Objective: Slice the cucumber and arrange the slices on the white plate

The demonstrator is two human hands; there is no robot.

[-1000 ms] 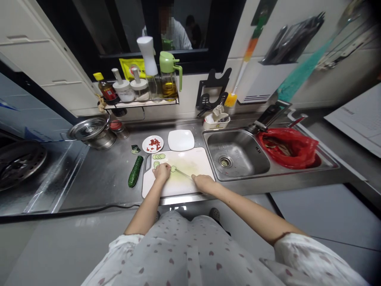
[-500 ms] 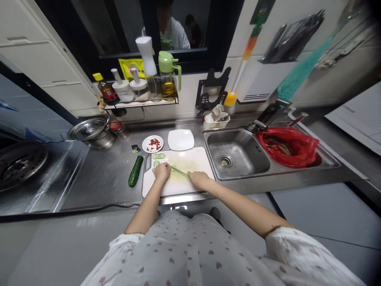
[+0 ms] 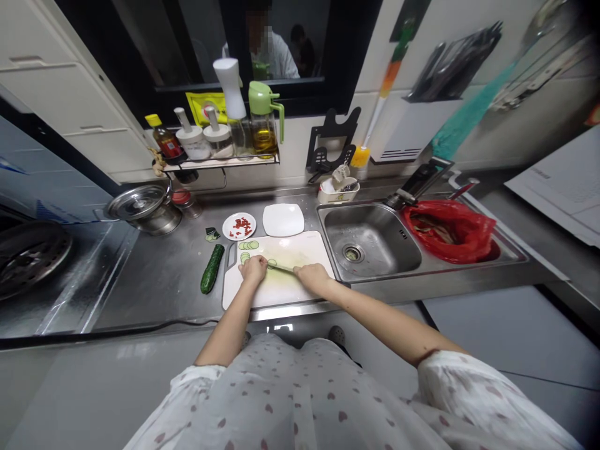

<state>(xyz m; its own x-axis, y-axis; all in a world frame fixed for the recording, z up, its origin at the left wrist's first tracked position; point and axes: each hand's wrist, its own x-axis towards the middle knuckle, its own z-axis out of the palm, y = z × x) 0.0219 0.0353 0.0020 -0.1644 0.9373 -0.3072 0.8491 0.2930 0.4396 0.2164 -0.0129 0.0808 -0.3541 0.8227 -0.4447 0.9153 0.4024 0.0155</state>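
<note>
On the white cutting board (image 3: 300, 247), my left hand (image 3: 254, 271) is closed with its fingertips at a small piece of cucumber (image 3: 272, 264), whose pale round face shows beside them. My right hand (image 3: 313, 279) grips a knife (image 3: 284, 269). The blade points left and its tip reaches the cucumber piece; most of the handle is hidden, with a dark end poking out past the wrist. Cut cucumber slices (image 3: 248, 245) lie in rows at the board's upper left. A whole green cucumber (image 3: 212, 269) rests on the counter left of the board.
Behind the board stand a plate of chopped red pieces (image 3: 240, 226) and a white plate (image 3: 283, 219). To the right is a steel sink (image 3: 375, 250), then a red plastic bag (image 3: 450, 231). A lidded pot (image 3: 145, 209) stands left, beneath a condiment rack (image 3: 220, 164).
The view has shifted slightly. The knife blade looks turned a little flatter beside the cucumber piece, and its dark handle end now shows. Both hands stay in nearly the same place.
</note>
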